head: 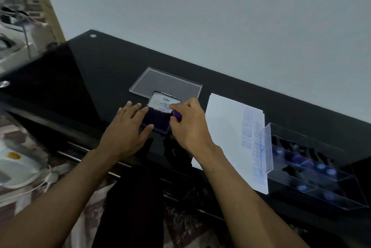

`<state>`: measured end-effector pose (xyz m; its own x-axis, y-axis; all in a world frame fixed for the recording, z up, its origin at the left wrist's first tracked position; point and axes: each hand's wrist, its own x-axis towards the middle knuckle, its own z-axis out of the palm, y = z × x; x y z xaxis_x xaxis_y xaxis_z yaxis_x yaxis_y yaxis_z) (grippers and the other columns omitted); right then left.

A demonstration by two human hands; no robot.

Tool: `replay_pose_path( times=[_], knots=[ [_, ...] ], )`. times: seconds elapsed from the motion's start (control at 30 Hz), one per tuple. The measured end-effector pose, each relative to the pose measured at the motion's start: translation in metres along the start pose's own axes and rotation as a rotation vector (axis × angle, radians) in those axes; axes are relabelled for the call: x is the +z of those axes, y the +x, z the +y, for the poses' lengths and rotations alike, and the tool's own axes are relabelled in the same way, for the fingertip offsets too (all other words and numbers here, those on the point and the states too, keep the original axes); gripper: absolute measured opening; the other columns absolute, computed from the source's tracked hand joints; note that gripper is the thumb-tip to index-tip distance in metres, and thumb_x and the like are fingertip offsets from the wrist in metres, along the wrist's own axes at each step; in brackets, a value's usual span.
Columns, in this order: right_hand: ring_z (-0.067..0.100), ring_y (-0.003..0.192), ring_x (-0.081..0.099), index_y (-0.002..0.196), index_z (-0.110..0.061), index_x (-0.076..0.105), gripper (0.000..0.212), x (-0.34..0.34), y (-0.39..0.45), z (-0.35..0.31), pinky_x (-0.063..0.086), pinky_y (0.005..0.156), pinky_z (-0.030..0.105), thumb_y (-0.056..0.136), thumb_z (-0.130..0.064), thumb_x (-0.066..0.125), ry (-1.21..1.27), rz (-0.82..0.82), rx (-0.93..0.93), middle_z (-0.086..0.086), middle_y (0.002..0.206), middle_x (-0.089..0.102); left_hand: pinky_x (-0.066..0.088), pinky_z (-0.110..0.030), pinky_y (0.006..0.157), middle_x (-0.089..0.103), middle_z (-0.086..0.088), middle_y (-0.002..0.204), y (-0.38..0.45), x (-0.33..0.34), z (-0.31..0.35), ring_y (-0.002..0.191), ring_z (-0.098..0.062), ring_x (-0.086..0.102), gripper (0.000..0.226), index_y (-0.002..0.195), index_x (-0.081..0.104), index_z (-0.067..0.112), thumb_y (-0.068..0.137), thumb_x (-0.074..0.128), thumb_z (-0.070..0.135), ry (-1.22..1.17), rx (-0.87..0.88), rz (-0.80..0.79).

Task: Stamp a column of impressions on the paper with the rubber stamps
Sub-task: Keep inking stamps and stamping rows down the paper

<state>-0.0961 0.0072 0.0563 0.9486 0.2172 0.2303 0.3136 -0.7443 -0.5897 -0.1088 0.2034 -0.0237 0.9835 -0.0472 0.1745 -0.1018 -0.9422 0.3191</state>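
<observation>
Right hand (pixel 189 125): fingers pinch purple rubber stamp (pixel 177 115) on open ink pad (pixel 155 122) | left hand (pixel 128 125): fingers spread, steadying pad | paper (pixel 222 127) lies right | advice: press level, lift straight.

Ink pad (pixel 158 116) sits on table (pixel 96 67), lid (pixel 166 84) lying behind it. Paper (pixel 226 137) lies right of pad; stamp box (pixel 313 169) right of paper.
</observation>
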Motion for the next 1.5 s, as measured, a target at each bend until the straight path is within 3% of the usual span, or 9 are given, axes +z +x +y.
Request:
replay_pose_path(
  times=[0.13, 0.4, 0.5, 0.83, 1.0, 1.2, 1.5],
  knots=[
    [0.007, 0.096, 0.05, 0.131, -0.018, 0.061, 0.036, 0.01, 0.013, -0.011, 0.046, 0.089, 0.017, 0.095, -0.013, 0.059, -0.029, -0.012, -0.036, -0.003, 0.117, 0.051, 0.019, -0.048, 0.124, 0.038, -0.011, 0.158, 0.002, 0.0, -0.018, 0.151, -0.032, 0.023, 0.065, 0.153, 0.038, 0.015, 0.101, 0.043, 0.054, 0.014, -0.018, -0.014],
    [0.013, 0.096, 0.055, 0.112, -0.013, 0.071, 0.02, 0.02, 0.028, -0.02, 0.049, 0.089, 0.023, 0.096, -0.013, 0.059, -0.152, -0.093, -0.075, 0.003, 0.112, 0.057, 0.014, -0.047, 0.125, 0.031, -0.009, 0.162, 0.008, 0.007, -0.039, 0.154, -0.03, 0.016, 0.081, 0.155, 0.035, 0.016, 0.093, 0.02, 0.067, 0.043, -0.015, -0.057],
    [0.016, 0.103, 0.055, 0.117, -0.011, 0.069, 0.023, 0.02, 0.031, -0.023, 0.042, 0.088, 0.02, 0.098, -0.014, 0.058, -0.163, -0.111, -0.068, 0.005, 0.117, 0.056, 0.01, -0.045, 0.125, 0.028, -0.008, 0.163, 0.009, 0.008, -0.042, 0.154, -0.029, 0.013, 0.082, 0.155, 0.035, 0.017, 0.093, 0.017, 0.068, 0.048, -0.007, -0.062],
    [0.021, 0.114, 0.057, 0.126, -0.012, 0.064, 0.028, 0.024, 0.043, -0.029, 0.046, 0.1, 0.03, 0.1, -0.017, 0.054, -0.263, -0.241, -0.057, 0.01, 0.129, 0.055, 0.014, -0.048, 0.126, 0.032, -0.009, 0.162, 0.009, 0.012, -0.043, 0.154, -0.028, 0.018, 0.079, 0.152, 0.042, 0.017, 0.095, 0.017, 0.066, 0.088, 0.008, -0.053],
    [0.022, 0.11, 0.056, 0.12, -0.01, 0.067, 0.025, 0.032, 0.037, -0.024, 0.046, 0.094, 0.029, 0.097, -0.015, 0.057, -0.211, -0.199, -0.088, 0.011, 0.12, 0.057, 0.014, -0.047, 0.125, 0.033, -0.01, 0.161, 0.009, 0.013, -0.043, 0.153, -0.029, 0.019, 0.077, 0.151, 0.043, 0.017, 0.095, 0.018, 0.065, 0.105, 0.012, -0.044],
    [0.016, 0.103, 0.058, 0.118, -0.012, 0.069, 0.024, 0.031, 0.038, -0.024, 0.04, 0.083, 0.017, 0.097, -0.016, 0.059, -0.21, -0.187, -0.092, 0.008, 0.119, 0.057, 0.012, -0.046, 0.125, 0.031, -0.01, 0.162, 0.009, 0.013, -0.043, 0.153, -0.029, 0.018, 0.077, 0.151, 0.041, 0.018, 0.095, 0.018, 0.065, 0.113, 0.013, -0.049],
    [0.018, 0.105, 0.059, 0.117, -0.01, 0.07, 0.024, 0.029, 0.039, -0.022, 0.047, 0.09, 0.023, 0.098, -0.018, 0.057, -0.2, -0.184, -0.104, 0.009, 0.121, 0.057, 0.012, -0.046, 0.125, 0.03, -0.01, 0.163, 0.009, 0.013, -0.043, 0.154, -0.028, 0.017, 0.078, 0.152, 0.04, 0.018, 0.095, 0.017, 0.065, 0.115, 0.01, -0.052]
  ],
)
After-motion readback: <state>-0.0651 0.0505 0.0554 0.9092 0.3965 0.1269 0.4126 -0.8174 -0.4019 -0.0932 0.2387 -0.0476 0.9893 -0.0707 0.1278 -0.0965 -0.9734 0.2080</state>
